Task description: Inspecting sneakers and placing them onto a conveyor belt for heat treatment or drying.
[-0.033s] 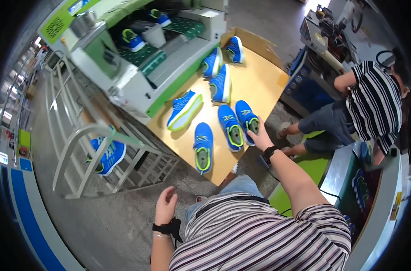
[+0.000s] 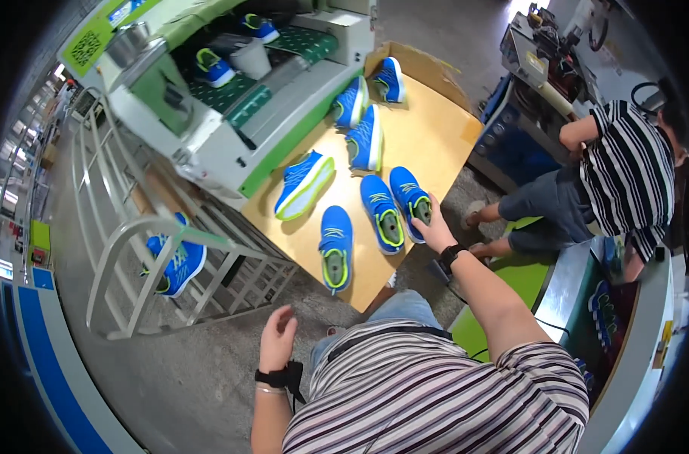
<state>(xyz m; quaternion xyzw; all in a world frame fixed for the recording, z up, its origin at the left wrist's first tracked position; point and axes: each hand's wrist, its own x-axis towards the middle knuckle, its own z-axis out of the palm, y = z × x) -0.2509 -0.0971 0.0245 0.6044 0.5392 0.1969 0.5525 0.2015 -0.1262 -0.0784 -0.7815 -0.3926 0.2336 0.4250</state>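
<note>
1. In the head view, your right hand (image 2: 435, 225) grips the heel end of the rightmost blue sneaker (image 2: 408, 192), thumb by the lime-lined collar. The shoe sits at the right edge of the tabletop (image 2: 435, 125), toe pointing inward; you cannot tell whether its sole is bearing on the wood.
2. Your left hand (image 2: 278, 337) hangs over the concrete floor (image 2: 208, 371), fingers loosely curled, with nothing visible in it.
3. Just left of the gripped shoe stands the neighbouring sneaker (image 2: 380, 208), almost side by side with it. Swinging your wrist left could knock that one askew.
4. The heel you hold lies right at the edge, so a loosened grip might let the shoe tip off toward the floor.
5. Nearer the front corner, the upright sneaker (image 2: 335, 246) has its heel close to the border; a bump on the tabletop could push it over.
6. Farther left, the side-lying sneaker (image 2: 305, 185) shows you its pale sole and could roll if nudged.
7. Your co-worker (image 2: 620, 170) is bent over off to the right; a wide elbow swing that way may risk contact.
</note>
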